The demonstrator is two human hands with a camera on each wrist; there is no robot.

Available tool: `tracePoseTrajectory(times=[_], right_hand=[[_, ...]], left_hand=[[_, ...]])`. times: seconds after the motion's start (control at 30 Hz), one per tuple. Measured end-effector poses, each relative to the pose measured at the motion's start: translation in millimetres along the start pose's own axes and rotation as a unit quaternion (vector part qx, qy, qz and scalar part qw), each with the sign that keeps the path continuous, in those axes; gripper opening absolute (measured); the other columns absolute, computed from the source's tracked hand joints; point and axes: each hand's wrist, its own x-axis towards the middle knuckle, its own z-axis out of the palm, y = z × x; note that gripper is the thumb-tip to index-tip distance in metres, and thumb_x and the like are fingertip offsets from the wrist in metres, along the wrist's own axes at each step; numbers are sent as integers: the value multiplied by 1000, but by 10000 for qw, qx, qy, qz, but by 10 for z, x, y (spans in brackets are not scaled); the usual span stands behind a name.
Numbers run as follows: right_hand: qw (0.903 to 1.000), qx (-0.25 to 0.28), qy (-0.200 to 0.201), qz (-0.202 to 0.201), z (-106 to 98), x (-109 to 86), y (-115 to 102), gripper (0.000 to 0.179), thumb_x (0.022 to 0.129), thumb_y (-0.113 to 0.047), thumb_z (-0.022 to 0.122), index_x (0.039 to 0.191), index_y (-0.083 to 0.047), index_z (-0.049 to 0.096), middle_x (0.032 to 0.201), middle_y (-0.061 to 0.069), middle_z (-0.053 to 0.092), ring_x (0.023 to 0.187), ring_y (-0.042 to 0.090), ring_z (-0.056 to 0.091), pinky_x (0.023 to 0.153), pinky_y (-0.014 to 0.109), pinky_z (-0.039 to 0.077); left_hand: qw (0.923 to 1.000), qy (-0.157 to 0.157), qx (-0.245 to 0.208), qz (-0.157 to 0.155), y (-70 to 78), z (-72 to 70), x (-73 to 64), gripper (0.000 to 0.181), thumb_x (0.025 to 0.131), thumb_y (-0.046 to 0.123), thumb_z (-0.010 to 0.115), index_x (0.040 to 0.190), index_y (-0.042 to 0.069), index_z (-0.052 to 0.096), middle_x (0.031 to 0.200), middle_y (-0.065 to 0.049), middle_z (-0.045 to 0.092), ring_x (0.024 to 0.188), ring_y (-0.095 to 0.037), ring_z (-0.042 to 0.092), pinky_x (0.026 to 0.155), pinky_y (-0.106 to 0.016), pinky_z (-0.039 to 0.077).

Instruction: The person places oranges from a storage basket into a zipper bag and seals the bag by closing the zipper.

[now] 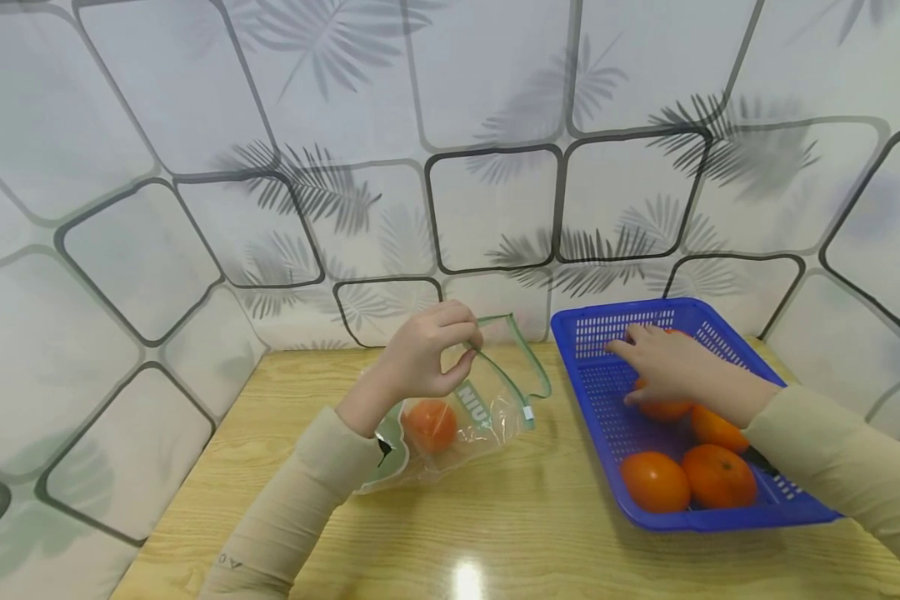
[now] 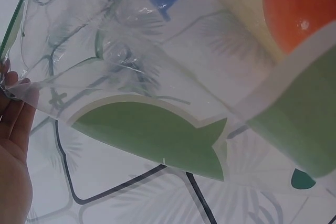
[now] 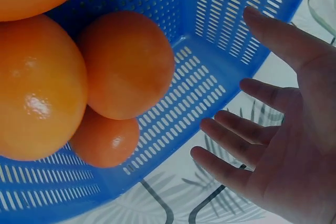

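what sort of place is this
Probably an indoor tabletop corner: a pale wood-grain table, whitish leaf-patterned walls behind it, and a blue rectangular plastic basket holding round orange fruit.

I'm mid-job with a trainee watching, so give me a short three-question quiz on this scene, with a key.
1. Which hand holds the clear bag with the orange fruit inside?
2. True or false: the right hand is also gripping the clear bag.
3. In the head view, where does the blue basket stand? A) left of the clear bag; B) right of it; C) underneath it.

Key: 1. The left hand. 2. False; it is over the blue basket and holds nothing. 3. B.
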Motion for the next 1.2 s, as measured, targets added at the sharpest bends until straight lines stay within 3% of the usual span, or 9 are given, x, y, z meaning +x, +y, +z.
tracePoseTrajectory(times=[0.3, 0.53, 0.77, 0.97, 1.2], right_hand=[[9996, 64, -246, 83, 67, -5, 65, 75, 76, -39, 94, 135, -5, 64, 110, 20, 59, 100, 39, 62, 83, 57, 57], [9988, 200, -378, 226, 124, -1, 131, 74, 76, -37, 92, 136, -3, 63, 120, 28, 61, 105, 44, 63, 84, 60, 58], [9974, 325, -560, 331, 188, 12, 205, 73, 75, -35, 91, 135, -1, 64, 119, 29, 60, 104, 44, 63, 81, 59, 59], [9954, 431, -727, 452, 250, 23, 271, 76, 75, -36, 91, 135, 2, 63, 125, 37, 57, 112, 52, 62, 86, 64, 58], [9932, 554, -896, 504, 290, 22, 327, 77, 74, -35, 91, 134, 4, 62, 122, 36, 57, 110, 52, 61, 89, 65, 57]], left_hand=[[10000, -36, 22, -19, 7, -3, -1, 10, 82, 0, 69, 86, 9, 69, 88, -4, 66, 84, -20, 63, 76, -32, 56], [10000, -35, 33, -43, 6, -10, -3, 10, 82, -1, 69, 86, 9, 69, 88, -4, 66, 84, -20, 63, 76, -33, 56], [10000, -16, 51, -34, 8, -7, -1, 10, 82, 0, 69, 85, 9, 69, 88, -4, 66, 84, -20, 63, 77, -33, 56], [10000, -19, 61, -38, 13, -9, -3, 11, 82, -1, 69, 85, 9, 68, 88, -4, 67, 85, -21, 63, 78, -33, 56], [10000, -40, 45, -59, 11, -17, -13, 10, 82, -1, 69, 85, 9, 68, 88, -4, 67, 85, -21, 63, 77, -34, 56]])
